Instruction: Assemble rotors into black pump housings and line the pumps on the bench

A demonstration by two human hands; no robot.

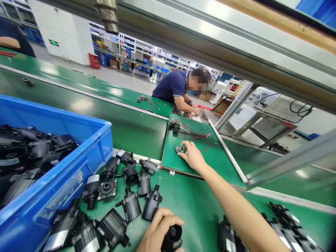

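Observation:
At the bottom centre, my left hand (160, 229) is wrapped round a black pump housing (173, 233), its round open end facing up. My right hand (193, 155) reaches out over the raised green board (170, 159), thumb and fingers pinching a small round motor stator (181, 149) with a circuit board on it and red wires. Beyond that hand lies a cluster of similar stators (176, 125) with red and black wires. Several black ribbed pumps (130, 204) lie on the green bench left of my left hand, some upright and some on their sides.
A blue crate (78, 171) full of black pumps stands at left. More black pumps (286, 224) lie at lower right, partly behind my right forearm. A white tube (228, 151) borders the board. Across the line a person (173, 87) bends over the bench. A metal beam (210, 42) crosses overhead.

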